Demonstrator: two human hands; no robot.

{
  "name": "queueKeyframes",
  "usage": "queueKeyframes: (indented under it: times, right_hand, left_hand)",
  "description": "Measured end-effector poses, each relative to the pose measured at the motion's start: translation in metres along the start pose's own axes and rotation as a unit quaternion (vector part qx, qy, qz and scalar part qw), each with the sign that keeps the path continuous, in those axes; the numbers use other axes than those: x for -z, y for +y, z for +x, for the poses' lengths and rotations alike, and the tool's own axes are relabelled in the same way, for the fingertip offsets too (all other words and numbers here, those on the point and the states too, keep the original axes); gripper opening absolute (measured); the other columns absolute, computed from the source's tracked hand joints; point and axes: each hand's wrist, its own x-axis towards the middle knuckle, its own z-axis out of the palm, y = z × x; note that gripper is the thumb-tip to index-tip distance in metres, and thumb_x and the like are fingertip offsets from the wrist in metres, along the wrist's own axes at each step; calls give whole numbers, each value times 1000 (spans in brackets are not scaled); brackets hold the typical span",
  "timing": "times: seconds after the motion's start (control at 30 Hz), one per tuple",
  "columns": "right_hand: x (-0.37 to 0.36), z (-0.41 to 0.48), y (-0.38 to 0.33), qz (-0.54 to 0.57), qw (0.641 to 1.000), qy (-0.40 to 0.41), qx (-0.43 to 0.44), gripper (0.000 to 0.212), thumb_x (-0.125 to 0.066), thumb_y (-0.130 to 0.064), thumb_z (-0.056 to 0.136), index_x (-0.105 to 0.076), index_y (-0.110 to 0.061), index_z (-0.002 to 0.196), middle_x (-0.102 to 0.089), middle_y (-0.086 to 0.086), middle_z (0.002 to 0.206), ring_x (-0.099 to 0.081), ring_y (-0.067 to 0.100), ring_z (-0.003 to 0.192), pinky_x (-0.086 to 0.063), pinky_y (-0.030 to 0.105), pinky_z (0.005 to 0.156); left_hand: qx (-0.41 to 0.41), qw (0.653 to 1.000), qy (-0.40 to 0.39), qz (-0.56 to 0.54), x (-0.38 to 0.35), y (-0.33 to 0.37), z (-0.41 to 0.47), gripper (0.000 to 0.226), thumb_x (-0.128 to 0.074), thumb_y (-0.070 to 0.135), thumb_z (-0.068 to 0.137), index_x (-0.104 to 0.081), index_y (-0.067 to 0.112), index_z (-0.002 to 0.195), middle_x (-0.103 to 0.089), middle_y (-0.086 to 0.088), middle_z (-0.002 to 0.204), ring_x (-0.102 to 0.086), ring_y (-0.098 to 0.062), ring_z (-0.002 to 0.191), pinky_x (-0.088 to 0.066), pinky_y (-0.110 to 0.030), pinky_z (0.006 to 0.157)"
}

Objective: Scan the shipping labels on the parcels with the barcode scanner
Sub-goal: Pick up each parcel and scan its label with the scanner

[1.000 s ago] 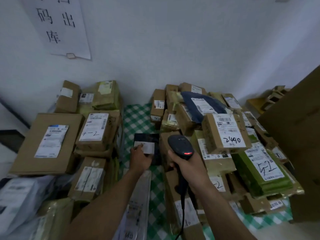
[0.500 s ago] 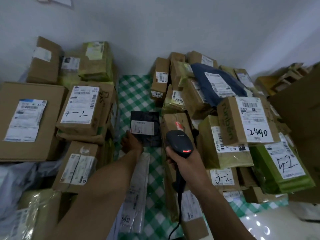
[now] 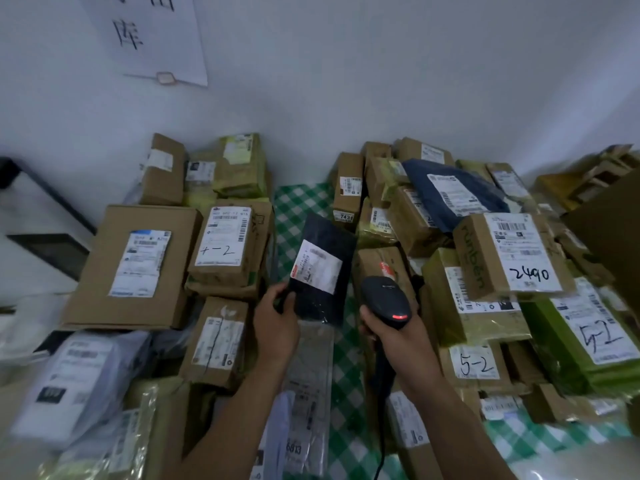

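left hand (image 3: 277, 327) now grips the black parcel (image 3: 323, 271) lifted, tilted; right hand (image 3: 398, 336) still grips scanner (image 3: 386, 301).

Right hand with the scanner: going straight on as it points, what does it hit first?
Probably the brown box with the red sticker, right beyond the scanner that the right hand grips. The black parcel in the left hand sits left of that line. Depth unclear.

A black parcel (image 3: 334, 237) with a white shipping label (image 3: 317, 266) is held tilted at centre; barcode scanner (image 3: 384, 299) just right of it, red light glowing.
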Motion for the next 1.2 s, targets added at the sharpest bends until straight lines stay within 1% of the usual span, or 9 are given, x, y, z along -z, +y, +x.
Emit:
queueKeyframes:
  times: [0.17,0.3,0.43,0.6,0.73,0.87,1.0,1.1,1.2]
  right_hand:
    - [-9,-27,-5,38,998,-7,50,45,-84,-19,86,-67,-30,126,-76,-18,114,-70,1,108,-53,28,94]
    - [-5,-50,-8,89,993,-33,67,42,-79,-5,87,-66,-33,116,-78,-20,103,-73,0,98,-58,17,71]
    - [15,-70,-4,64,994,3,93,56,-85,-2,80,-65,-23,127,-77,-12,109,-73,4,102,-56,23,83]
    - [66,-95,-6,13,994,5,110,51,-87,-4,78,-66,-22,121,-76,-12,107,-72,-1,92,-56,30,86]
    - [123,-113,-9,8,992,20,128,45,-88,-8,79,-67,-30,113,-76,-20,99,-71,-3,91,-54,20,75]
    - [175,-133,-10,19,987,53,149,42,-86,-13,83,-64,-36,111,-70,-20,105,-64,-8,93,-49,18,77]
    - [210,-148,-9,-20,989,20,144,35,-86,-15,83,-70,-34,107,-78,-9,93,-73,11,86,-56,35,78]
    - [227,-160,-12,-54,987,-3,154,28,-85,-14,83,-70,-29,101,-74,-12,73,-69,4,64,-52,23,60]
    - [240,-170,-12,-58,987,-14,148,26,-85,-16,84,-71,-22,105,-77,-6,81,-69,4,62,-51,19,55]
  left_hand:
    - [-19,997,-7,-71,66,36,-53,21,-64,16,101,-67,31,115,-70,18,107,-67,3,97,-51,-12,77]
    - [5,987,-71,-144,92,49,-84,35,-66,5,98,-70,34,119,-75,14,112,-70,-5,108,-57,-31,89]
    - [-10,985,-116,-131,95,63,-109,44,-68,-2,94,-69,29,125,-75,13,118,-69,-7,113,-59,-32,91]
    - [-20,989,-111,-98,73,91,-142,20,-73,18,95,-75,32,110,-78,12,105,-74,-9,101,-61,-32,83]
    - [-36,991,-120,-49,40,107,-175,14,-78,21,91,-75,29,102,-78,15,100,-73,-6,97,-62,-42,89]
    - [-98,991,-66,-55,-1,119,-215,6,-76,22,93,-74,24,98,-77,12,97,-71,-1,94,-59,-25,80]
    - [-125,989,-28,-76,-42,130,-245,9,-76,19,94,-71,27,94,-73,18,93,-67,9,89,-51,-9,69]
    - [-122,987,-33,-97,-69,133,-261,7,-75,18,94,-72,24,96,-74,18,90,-67,9,88,-54,-13,73]
    - [-127,985,-36,-108,-88,137,-276,7,-74,13,94,-70,19,94,-72,15,90,-67,11,82,-52,-11,70]
